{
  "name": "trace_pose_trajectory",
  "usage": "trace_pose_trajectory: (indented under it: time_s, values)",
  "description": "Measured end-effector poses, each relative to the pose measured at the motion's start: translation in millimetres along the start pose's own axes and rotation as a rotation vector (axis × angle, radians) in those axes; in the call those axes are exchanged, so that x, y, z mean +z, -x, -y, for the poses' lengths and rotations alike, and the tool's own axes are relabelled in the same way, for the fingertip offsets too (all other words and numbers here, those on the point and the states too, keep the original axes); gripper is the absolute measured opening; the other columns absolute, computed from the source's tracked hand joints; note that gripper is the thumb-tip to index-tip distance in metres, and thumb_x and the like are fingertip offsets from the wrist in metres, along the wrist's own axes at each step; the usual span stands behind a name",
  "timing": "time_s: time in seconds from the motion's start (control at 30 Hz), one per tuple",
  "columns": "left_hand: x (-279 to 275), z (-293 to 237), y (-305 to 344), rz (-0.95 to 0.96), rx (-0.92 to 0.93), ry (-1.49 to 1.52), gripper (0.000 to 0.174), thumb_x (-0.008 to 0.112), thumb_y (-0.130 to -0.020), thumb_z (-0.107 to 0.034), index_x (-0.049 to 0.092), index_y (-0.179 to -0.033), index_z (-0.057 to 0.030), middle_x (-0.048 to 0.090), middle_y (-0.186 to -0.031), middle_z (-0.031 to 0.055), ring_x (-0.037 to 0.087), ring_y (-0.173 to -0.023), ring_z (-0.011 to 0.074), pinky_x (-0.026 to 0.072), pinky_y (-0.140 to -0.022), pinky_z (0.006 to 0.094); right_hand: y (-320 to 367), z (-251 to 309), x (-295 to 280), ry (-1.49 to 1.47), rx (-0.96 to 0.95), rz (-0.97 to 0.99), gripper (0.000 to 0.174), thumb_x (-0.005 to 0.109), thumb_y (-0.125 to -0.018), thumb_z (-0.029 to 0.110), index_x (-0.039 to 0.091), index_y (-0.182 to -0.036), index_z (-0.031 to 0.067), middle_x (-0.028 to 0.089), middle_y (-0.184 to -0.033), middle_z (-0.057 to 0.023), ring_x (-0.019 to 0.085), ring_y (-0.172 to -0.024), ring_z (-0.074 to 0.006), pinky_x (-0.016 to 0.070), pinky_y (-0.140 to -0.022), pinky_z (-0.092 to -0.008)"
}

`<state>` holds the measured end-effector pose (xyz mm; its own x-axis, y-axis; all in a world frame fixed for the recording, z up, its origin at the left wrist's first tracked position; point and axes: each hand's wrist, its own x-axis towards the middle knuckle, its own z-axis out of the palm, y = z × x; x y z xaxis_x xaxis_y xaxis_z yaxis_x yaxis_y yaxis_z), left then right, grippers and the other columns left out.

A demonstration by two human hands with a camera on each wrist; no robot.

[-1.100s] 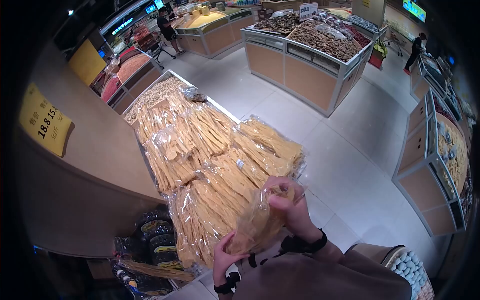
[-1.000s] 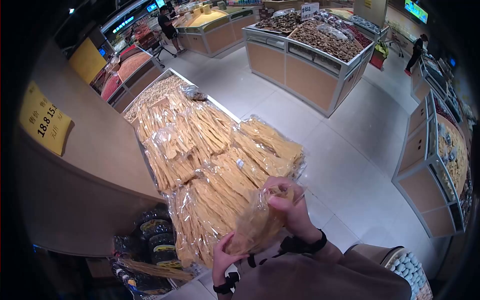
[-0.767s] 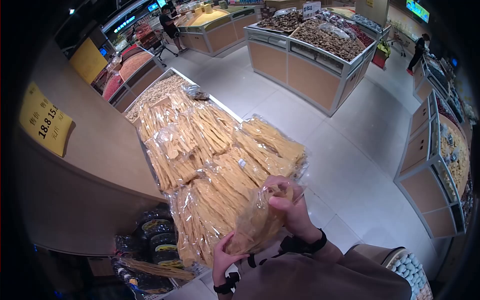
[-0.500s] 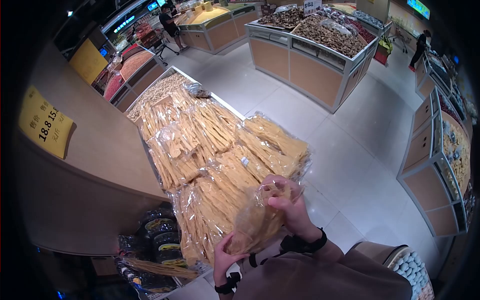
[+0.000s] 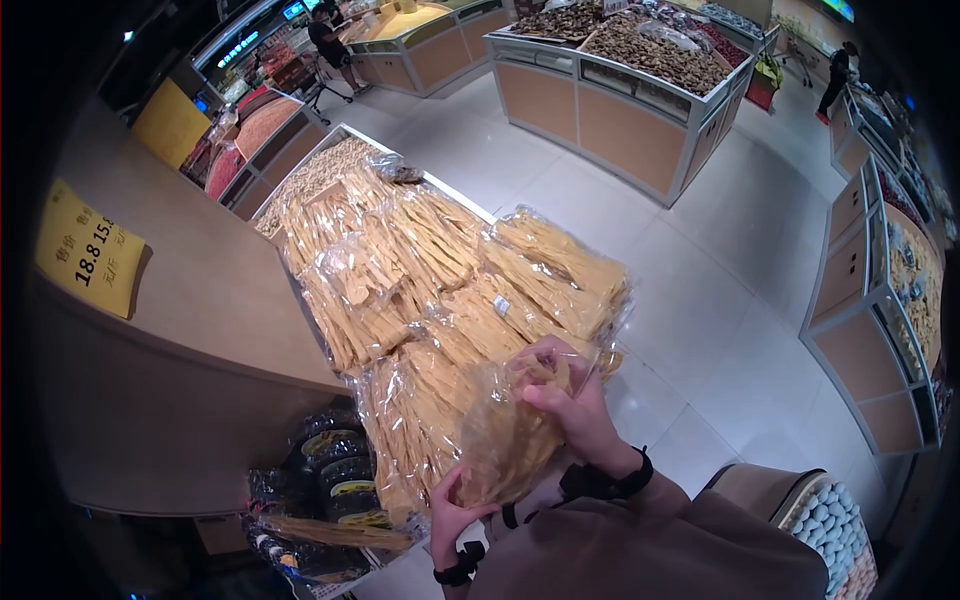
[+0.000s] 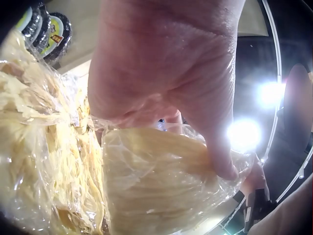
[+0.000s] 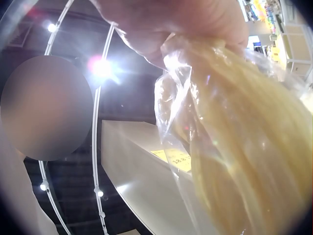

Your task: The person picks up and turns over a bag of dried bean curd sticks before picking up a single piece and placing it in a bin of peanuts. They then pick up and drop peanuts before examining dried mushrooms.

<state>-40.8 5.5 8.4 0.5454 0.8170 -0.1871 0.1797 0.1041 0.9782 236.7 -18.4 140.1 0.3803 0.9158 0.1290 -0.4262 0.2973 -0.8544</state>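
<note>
The right thumb lies bent over the near side of the bag (image 5: 510, 440), its fingers folded round the top, so the right hand (image 5: 568, 400) pinches the gathered end. Down and to the left, the left hand (image 5: 455, 515) grips the lower end, thumb and fingers parted around it. The bag sits at the lower middle of the head view, over the near edge of a stand (image 5: 452, 193) heaped with packs (image 5: 430, 300) of long yellow sticks. From the left wrist you see what the head view hides: the left thumb pressed on the clear film, with fingers round the far side. The right wrist view shows the film bunched up under that hand, and the yellow sign (image 5: 90, 250) beyond. In the head view the bag's long axis slants from lower left to upper right, gathered end pointing up and right. Black packs (image 5: 345, 470) lie lower left.
</note>
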Motion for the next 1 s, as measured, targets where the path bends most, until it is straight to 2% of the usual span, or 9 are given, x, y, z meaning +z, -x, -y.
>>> trace_pose_trajectory:
  time_s: [0.1,0.2,0.27,0.5,0.6,0.77,0.87,1.0]
  values:
    - [-5,-5,1,0.004,-0.024,0.007,0.081,0.096,-0.053,-0.01,0.058,-0.123,0.0049,0.066,-0.115,0.0098,0.061,-0.108,0.0166,0.0476,-0.096,0.0317,0,-2,3,0.018,0.053,0.005,0.024,0.064,-0.086,0.014,0.057,-0.104,-0.0001,0.063,-0.098,-0.0035,0.057,-0.091,-0.0071,0.0454,-0.084,-0.0248]
    - [-9,-2,1,0.032,-0.041,-0.021,0.08,0.096,-0.053,-0.01,0.058,-0.123,0.0044,0.066,-0.114,0.009,0.062,-0.106,0.016,0.0485,-0.095,0.0313,0,-5,4,0.089,-0.003,0.003,0.025,0.064,-0.086,0.013,0.055,-0.106,0.0008,0.064,-0.095,-0.0032,0.057,-0.091,-0.0069,0.0455,-0.084,-0.0245]
    - [-5,-5,-2,0.026,-0.044,0.019,0.08,0.095,-0.053,-0.01,0.058,-0.123,0.0041,0.066,-0.113,0.0085,0.062,-0.105,0.0158,0.0491,-0.093,0.0311,0,-1,9,0.044,0.041,-0.061,0.031,0.065,-0.082,0.02,0.059,-0.105,0.0001,0.061,-0.088,-0.0025,0.057,-0.083,-0.009,0.0451,-0.078,-0.0249]
    - [10,-7,-15,0.06,-0.028,0.013,0.077,0.095,-0.054,-0.009,0.059,-0.122,0.0033,0.066,-0.112,0.0072,0.062,-0.104,0.0156,0.0489,-0.093,0.0309,-4,8,-3,0.04,0.052,-0.051,0.028,0.065,-0.083,0.016,0.058,-0.105,0.0013,0.06,-0.092,-0.002,0.058,-0.084,-0.0082,0.0458,-0.078,-0.0248]
    - [16,-3,-20,0.068,-0.009,-0.028,0.076,0.095,-0.054,-0.008,0.059,-0.121,0.0032,0.065,-0.112,0.0068,0.061,-0.104,0.0156,0.0486,-0.093,0.0309,-4,10,-13,0.019,0.031,-0.008,0.026,0.064,-0.087,0.01,0.052,-0.108,0.0004,0.065,-0.092,-0.0039,0.06,-0.089,-0.0084,0.0466,-0.083,-0.0239]
    - [27,2,-26,0.055,0.035,-0.06,0.079,0.095,-0.053,-0.009,0.059,-0.122,0.0033,0.065,-0.113,0.0082,0.062,-0.105,0.0163,0.0485,-0.095,0.0316,-8,18,-20,-0.005,0.002,-0.104,0.02,0.06,-0.09,0.017,0.059,-0.099,-0.0007,0.061,-0.09,-0.0033,0.058,-0.087,-0.0085,0.0449,-0.082,-0.0246]
    - [37,-3,-28,0.055,0.001,-0.008,0.08,0.096,-0.053,-0.009,0.059,-0.122,0.0034,0.065,-0.114,0.0092,0.062,-0.106,0.0168,0.0486,-0.095,0.0318,-10,20,-26,-0.018,-0.018,-0.127,0.022,0.058,-0.092,0.02,0.061,-0.095,-0.0009,0.06,-0.089,-0.0026,0.056,-0.086,-0.0085,0.0442,-0.081,-0.0251]
    - [46,-9,-27,0.023,0.038,-0.07,0.081,0.095,-0.053,-0.009,0.058,-0.123,0.0039,0.065,-0.115,0.0097,0.061,-0.107,0.0171,0.0487,-0.095,0.0318,-10,23,-32,0.013,-0.019,-0.095,0.022,0.056,-0.093,0.02,0.061,-0.096,-0.0011,0.06,-0.09,-0.0029,0.055,-0.085,-0.0086,0.0443,-0.081,-0.0247]
